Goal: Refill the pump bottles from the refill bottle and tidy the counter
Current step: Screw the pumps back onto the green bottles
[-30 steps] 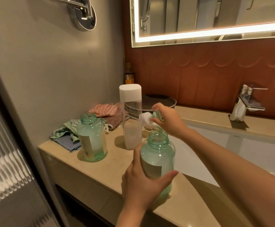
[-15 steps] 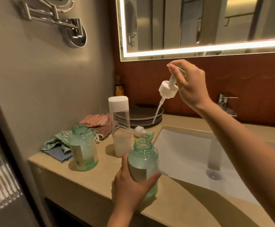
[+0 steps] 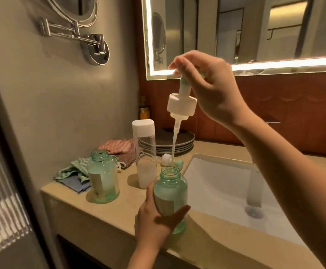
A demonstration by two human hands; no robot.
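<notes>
Green pump bottle (image 3: 172, 191) gripped in left hand (image 3: 154, 224), second pump bottle (image 3: 103, 181) at left, right hand (image 3: 212, 90) pinching one pump head (image 3: 181, 105), one refill bottle (image 3: 145, 152) between

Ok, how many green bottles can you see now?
2. One green bottle stands open on the left beside the cloths; the second bottle, also open, is gripped by the left hand near the sink. None looks hidden.

Pretty dim, warm light from the mirror's glowing strip (image 3: 286, 64); soft shadows on the worktop (image 3: 119, 214), edges bend, slightly soft.
</notes>
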